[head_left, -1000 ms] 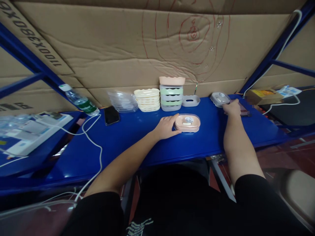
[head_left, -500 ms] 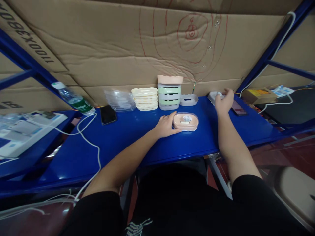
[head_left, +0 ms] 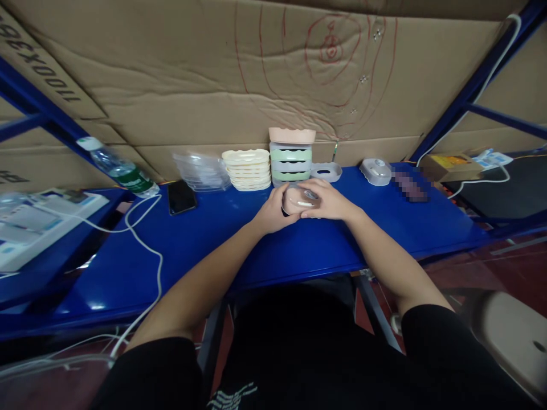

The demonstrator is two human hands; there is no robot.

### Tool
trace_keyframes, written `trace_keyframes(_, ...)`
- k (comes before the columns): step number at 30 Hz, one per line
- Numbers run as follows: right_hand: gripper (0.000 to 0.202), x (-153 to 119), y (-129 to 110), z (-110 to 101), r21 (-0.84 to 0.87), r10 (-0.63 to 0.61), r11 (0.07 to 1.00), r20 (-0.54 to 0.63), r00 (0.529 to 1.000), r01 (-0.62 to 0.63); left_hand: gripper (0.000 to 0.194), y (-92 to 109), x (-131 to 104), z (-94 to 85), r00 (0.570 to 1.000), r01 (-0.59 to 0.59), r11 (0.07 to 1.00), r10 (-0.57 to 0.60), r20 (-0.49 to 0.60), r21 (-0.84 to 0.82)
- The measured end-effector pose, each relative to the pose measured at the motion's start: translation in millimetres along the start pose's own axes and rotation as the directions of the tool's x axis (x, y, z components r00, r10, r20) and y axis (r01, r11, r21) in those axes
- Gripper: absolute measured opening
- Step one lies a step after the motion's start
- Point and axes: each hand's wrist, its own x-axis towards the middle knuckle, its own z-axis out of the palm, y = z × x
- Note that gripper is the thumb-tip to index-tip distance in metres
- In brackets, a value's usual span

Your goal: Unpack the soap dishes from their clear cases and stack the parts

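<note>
Between my two hands is a pink oval box (head_left: 294, 200) with a clear lid and a round sticker, over the middle of the blue table. My left hand (head_left: 272, 212) grips its left side, fingers curved round the edge. On its right side my right hand (head_left: 328, 199) is wrapped, partly covering the sticker. Just behind stands a stack of green, grey and pink trays (head_left: 292, 155). A grey tray with an oval slot (head_left: 329, 172) lies behind my right hand.
Cream trays (head_left: 247, 169), clear lids (head_left: 200, 172), a black phone (head_left: 182, 197) and a bottle (head_left: 123, 171) stand to the left. At the right are a grey lidded box (head_left: 376, 172), a blurred-out phone (head_left: 409, 186) and a cardboard carton (head_left: 453, 166). A white cable (head_left: 159, 262) crosses the table's left part.
My right hand has left the grey box at the right and come to the pink box. The pink box has shifted slightly left and back, now gripped from both sides.
</note>
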Motion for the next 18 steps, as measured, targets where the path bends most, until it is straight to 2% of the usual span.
trace_keyframes(3, 0.126, -4, 7, -3, 0.041, 0.035, 0.998, 0.062, 0.997, -0.038, 0.112, 0, 0, -0.4, 0.999, -0.042, 0.999, 0.042, -0.021, -0.004)
trace_keyframes(5, 0.128, -5, 9, -5, 0.063, 0.054, 0.996, 0.088, 0.995, -0.059, 0.113, 0, 0, -0.5, 0.997, -0.065, 0.998, 0.064, -0.044, -0.024)
trace_keyframes(10, 0.125, -3, 8, 0, 0.142, 0.101, 0.984, 0.051, 0.994, -0.107, 0.115, -6, 0, -1.2, 0.992, -0.096, 0.991, 0.087, -0.094, -0.098)
trace_keyframes(15, 0.120, 0, 3, 10, 0.266, 0.121, 0.956, 0.028, 0.992, -0.124, 0.137, -13, 0, 4.5, 0.999, -0.017, 0.975, 0.010, -0.033, -0.221)
trace_keyframes(18, 0.122, 1, 2, 14, 0.351, 0.128, 0.927, 0.032, 0.991, -0.131, 0.139, -17, 0, 10.4, 0.999, 0.035, 0.933, -0.030, 0.021, -0.359)
